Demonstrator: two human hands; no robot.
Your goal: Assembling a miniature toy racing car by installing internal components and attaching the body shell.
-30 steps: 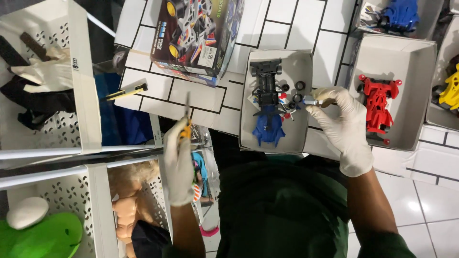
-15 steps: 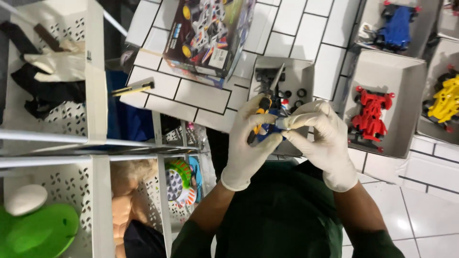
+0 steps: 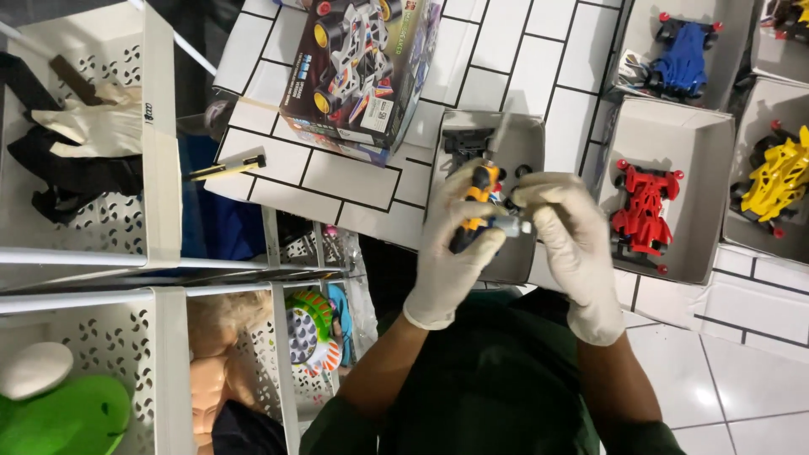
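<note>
Red toy car (image 3: pixel 642 211) lies in white box (image 3: pixel 716 152).

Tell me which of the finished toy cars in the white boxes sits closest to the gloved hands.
The red car, in the box just right of the right hand. The blue car and yellow car lie farther away.

An orange-and-black screwdriver (image 3: pixel 474 211) stands nearly upright in the gloved left hand (image 3: pixel 451 253), orange end far, black end near. Just right of it, the gloved right hand (image 3: pixel 573 244) pinches a small grey part (image 3: pixel 508 225) touching the screwdriver, both above an open grey box (image 3: pixel 529 139).
</note>
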